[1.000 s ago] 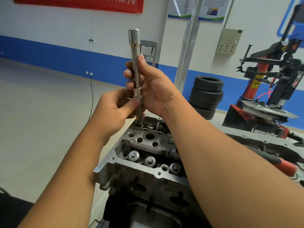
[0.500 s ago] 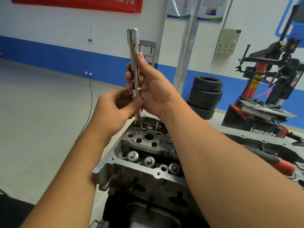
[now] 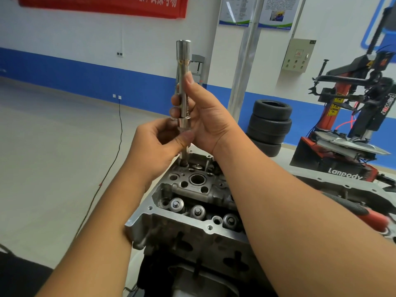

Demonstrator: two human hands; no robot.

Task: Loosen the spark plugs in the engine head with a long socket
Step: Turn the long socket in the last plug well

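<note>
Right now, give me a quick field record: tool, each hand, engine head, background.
tool: long socket, upright, lower end entering a hole at the far end of the engine head
right hand: right hand wrapped round the socket's middle
left hand: left hand pinching the thin shank just below the collar
engine head: engine head below the hands, open bore visible on top
background: stacked tyres, tyre changer
</note>
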